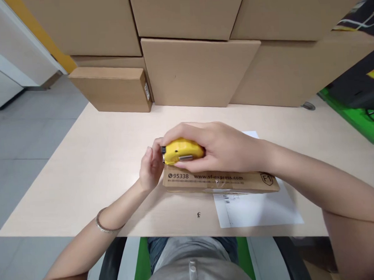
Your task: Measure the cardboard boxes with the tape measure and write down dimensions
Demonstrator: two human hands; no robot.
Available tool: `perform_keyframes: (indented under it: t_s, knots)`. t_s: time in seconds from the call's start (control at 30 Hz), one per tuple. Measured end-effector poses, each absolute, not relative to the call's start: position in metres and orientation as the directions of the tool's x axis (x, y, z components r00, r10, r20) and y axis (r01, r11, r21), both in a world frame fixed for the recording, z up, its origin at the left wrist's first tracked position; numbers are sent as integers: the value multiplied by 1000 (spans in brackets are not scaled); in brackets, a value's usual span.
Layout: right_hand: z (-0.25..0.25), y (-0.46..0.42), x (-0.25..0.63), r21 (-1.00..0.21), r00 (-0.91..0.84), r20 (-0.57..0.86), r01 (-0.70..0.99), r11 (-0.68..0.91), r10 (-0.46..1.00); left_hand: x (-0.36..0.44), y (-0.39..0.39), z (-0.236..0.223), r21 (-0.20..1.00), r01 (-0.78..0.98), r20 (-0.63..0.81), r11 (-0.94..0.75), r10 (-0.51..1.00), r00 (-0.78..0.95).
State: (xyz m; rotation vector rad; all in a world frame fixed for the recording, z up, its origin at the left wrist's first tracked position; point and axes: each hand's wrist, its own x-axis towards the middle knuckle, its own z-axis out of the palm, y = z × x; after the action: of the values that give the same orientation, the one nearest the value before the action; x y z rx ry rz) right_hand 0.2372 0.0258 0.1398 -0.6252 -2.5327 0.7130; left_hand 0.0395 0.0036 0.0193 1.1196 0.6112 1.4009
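Observation:
My right hand point(220, 148) is closed around a yellow tape measure point(187, 149), thumb along its near side. The tape measure rests against the top of a brown cardboard box point(208, 180), its dark mouth pointing left. At that mouth, beside the box's left end, my left hand point(151, 169) has its fingers curled close to the tape measure. Their tips are partly hidden, and no drawn-out blade shows. Printed lettering runs along the box's near face, with clear tape over part of it. Under the box's right part lies a white sheet of paper point(256, 211).
Large cardboard boxes point(199, 72) are stacked along the back of the light wooden table point(112, 156). A smaller carton point(118, 91) stands at the back left. Dark equipment point(356, 81) is on the right. The table's front edge is close to my body.

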Motion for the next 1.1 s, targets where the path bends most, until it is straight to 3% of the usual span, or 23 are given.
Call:
perform_keyframes:
  t_s: [0.17,0.33,0.5,0.67,0.8,1.03,1.1]
  knots:
    - [129,8,309,-585,-686,283,431,687,670,35,13,10,877,-386,373,-285,911,176]
    - [109,-26,400,-553,-396,409,609,569,822,34,16,9,871,-426,365,-243,901,233]
    - [89,-46,426,-611,-271,419,622,489,867,32,18,10,862,-437,386,-255,890,243]
    - [89,-43,421,-623,-304,408,597,505,861,31,22,8,863,-417,406,-286,884,232]
    - [111,-39,417,-557,-354,420,626,546,835,31,22,7,867,-368,426,-336,884,195]
    - [135,-8,327,-491,-625,360,504,710,693,19,4,1,810,-52,585,-584,799,141]
    - [131,-6,287,-364,-718,397,449,816,572,13,-4,-1,759,35,637,-651,752,169]
